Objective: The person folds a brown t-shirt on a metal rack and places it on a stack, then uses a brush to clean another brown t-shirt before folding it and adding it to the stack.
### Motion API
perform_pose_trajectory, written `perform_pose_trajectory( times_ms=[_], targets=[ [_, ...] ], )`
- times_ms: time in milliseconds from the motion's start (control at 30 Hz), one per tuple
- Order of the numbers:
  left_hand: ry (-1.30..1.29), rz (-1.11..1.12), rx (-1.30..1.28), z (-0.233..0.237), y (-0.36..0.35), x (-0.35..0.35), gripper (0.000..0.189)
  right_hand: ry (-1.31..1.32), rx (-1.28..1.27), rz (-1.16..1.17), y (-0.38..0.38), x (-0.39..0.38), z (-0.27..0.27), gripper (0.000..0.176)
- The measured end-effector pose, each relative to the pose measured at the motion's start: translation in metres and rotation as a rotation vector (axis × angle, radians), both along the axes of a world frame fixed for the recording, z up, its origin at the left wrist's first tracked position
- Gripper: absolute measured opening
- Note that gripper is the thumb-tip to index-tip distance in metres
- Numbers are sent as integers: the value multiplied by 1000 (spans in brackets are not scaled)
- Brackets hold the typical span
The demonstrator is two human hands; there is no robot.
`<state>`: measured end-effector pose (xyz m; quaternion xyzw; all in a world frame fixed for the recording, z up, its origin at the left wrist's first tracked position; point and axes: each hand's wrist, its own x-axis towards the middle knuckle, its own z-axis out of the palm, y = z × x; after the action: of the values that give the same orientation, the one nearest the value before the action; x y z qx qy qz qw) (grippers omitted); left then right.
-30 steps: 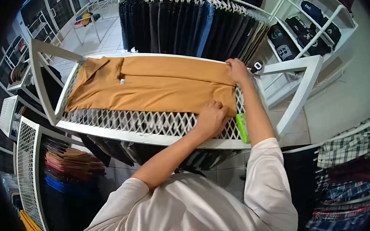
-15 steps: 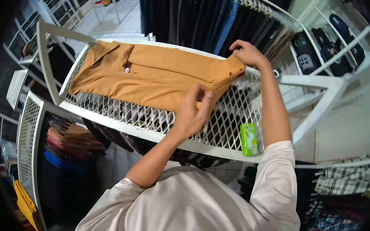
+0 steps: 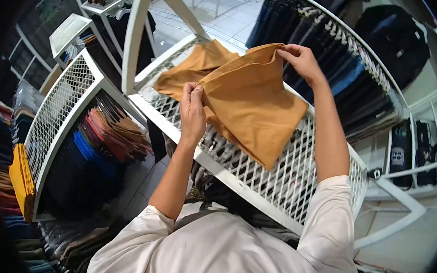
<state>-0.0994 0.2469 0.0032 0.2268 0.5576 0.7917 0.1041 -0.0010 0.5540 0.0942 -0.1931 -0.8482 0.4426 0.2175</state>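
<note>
Your tan cloth (image 3: 261,109) has had its 3 o'clock end flipped toward 11 o'clock on the white mesh rack (image 3: 297,165), while your left hand (image 3: 193,115) at its 8 o'clock and right hand (image 3: 304,65) at its 1 o'clock pinch its edge, likely to keep it straight.

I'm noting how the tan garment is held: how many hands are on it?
2: the left hand pinches the near end of the tan garment's raised edge, the right hand its far end. No other hands show.
</note>
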Motion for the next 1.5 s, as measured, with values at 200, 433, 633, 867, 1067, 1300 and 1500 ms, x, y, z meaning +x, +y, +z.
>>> perform_pose_trajectory(
  times_ms=[200,433,633,867,1067,1300,1500],
  targets=[
    [87,203,-319,12,-37,-74,28,-8,231,-101,-16,-148,-49,37],
    [704,599,-939,-22,-58,-123,23,-195,387,-133,-59,-218,-84,39],
    [682,543,-997,-15,-64,-125,33,-148,628,-301,-62,-219,-124,43],
    [782,492,-952,-20,-67,-128,37,-137,627,-183,-68,-206,-106,38],
    [710,379,-862,-2,-62,-131,27,148,269,-65,-69,-182,-67,32],
    [707,63,-242,104,-21,-150,16,501,172,-47,-30,-73,46,28],
    [1113,69,4,224,-6,-95,19,706,468,-183,-59,62,151,40]
  ],
)
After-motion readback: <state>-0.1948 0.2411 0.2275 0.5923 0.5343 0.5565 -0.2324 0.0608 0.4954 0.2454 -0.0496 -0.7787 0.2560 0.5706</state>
